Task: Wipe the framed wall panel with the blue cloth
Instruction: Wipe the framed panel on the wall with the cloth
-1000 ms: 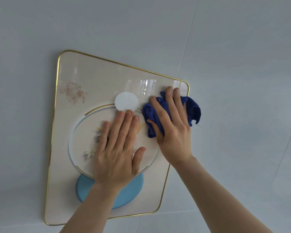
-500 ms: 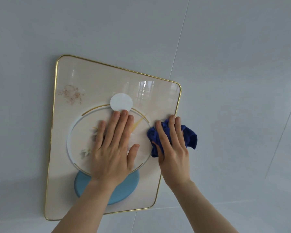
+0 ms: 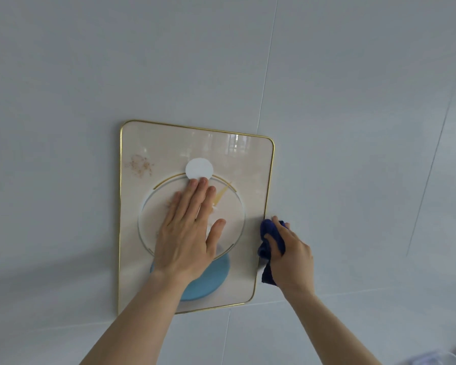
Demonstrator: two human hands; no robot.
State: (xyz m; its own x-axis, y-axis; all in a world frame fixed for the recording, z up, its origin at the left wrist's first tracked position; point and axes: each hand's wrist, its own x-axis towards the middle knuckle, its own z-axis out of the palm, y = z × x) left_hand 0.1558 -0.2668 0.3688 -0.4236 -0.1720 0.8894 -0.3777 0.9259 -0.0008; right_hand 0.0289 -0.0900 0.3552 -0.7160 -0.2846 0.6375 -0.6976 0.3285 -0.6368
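I see pale grey wall tiles point(image 3: 353, 101) filling the frame, grout lines running down right of centre. Framed wall panel point(image 3: 195, 143) hangs centre-left: cream glossy face, thin gold rim, rounded corners, tilted slightly in view. Printed on it: a large ring outline mid-panel, a blue disc point(image 3: 208, 283) at lower centre partly behind the wrist, a white circle point(image 3: 199, 168) above the ring, a brownish speckle patch point(image 3: 140, 165) at upper left of the panel.

Left hand point(image 3: 187, 238) lies flat on the panel over the ring, fingers together and extended, tips touching the white circle's lower edge, thumb splayed right. Nothing in it.

Right hand point(image 3: 290, 256) sits right of centre, just outside the panel's right edge, fingers curled and clamped on the blue cloth point(image 3: 270, 243). Cloth is bunched, touching the gold rim at mid-right edge, one tail hanging down below the palm. Cannot tell whether cloth overlaps the panel face.
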